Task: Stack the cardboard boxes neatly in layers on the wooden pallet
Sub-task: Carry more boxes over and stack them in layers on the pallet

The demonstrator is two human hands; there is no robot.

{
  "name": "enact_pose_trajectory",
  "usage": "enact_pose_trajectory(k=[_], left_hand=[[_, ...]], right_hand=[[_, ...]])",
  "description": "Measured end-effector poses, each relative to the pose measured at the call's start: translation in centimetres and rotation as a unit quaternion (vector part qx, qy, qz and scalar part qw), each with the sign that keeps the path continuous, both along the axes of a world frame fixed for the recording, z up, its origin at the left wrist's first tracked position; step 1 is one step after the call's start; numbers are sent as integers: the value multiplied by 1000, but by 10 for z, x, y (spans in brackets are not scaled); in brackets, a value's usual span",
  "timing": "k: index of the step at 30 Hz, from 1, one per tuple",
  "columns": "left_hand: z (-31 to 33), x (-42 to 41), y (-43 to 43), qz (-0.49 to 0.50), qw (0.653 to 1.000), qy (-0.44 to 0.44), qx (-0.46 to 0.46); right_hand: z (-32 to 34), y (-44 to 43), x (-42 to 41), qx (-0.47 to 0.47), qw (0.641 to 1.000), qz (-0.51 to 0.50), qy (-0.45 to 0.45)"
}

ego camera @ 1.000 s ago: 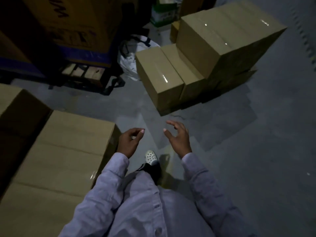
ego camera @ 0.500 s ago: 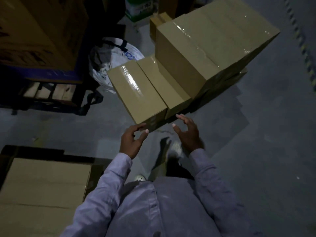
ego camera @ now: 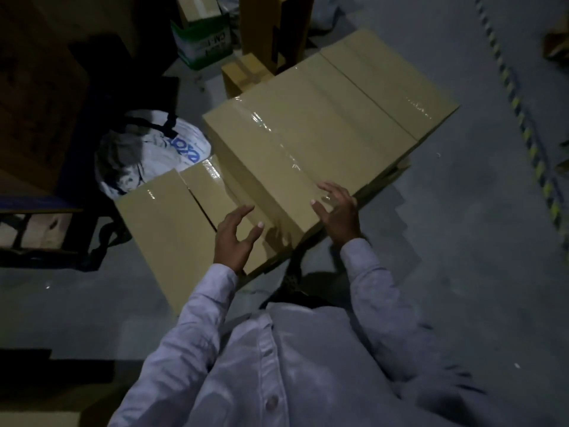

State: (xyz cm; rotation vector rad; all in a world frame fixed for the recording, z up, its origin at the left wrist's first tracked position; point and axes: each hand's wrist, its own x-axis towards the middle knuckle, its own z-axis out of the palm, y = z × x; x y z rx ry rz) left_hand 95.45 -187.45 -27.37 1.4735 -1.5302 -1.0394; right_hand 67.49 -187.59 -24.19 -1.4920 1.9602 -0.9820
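Here the cardboard box [ego camera: 295, 143] to be lifted is the nearest one of the upper layer of a stack standing on the concrete floor [ego camera: 462, 272], with another box of the same kind close behind it. Its shiny taped seam, and so probably its long axis, runs from the near corner away toward the far left. That near corner lies directly under the right hand [ego camera: 337, 211], whose fingers are spread and laid flat on the top. The left hand [ego camera: 235, 238] is open too, with its fingers fanned, its thumb apart and nothing in it. It hovers just beside the box's near side face, above a lower box [ego camera: 206, 192] (whether it touches either one I cannot tell). So the box lies ahead of both hands and a little to the right. The right hand is already on it, and the left, I judge, has to reach along the side face toward the far end before a level lift is possible.

A second lower box [ego camera: 160, 220] sits beside the first, toward the left. Beyond them lies a white bag with blue lettering [ego camera: 144, 152]. Farther off stand a small taped box [ego camera: 243, 72] and a green-and-white carton [ego camera: 203, 41]. At the left edge a wooden pallet [ego camera: 40, 229] carries dark cartons, and I cannot tell if it is the destination.
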Motion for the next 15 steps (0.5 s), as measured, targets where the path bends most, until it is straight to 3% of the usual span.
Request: enact_pose_trajectory(k=[8,10,15], left_hand=[[-27,-68,-62,-23,995,-90,32],[-33,-86,-72,-47,992,-109,39],[-70,-124,-105,-104,982,-152,40]], right_hand=[[-3,-58,-82,11,1000,-11,7],[-10,-65,-95,51,998,-9,24],[-45,-97,-131,51,992,96,67]])
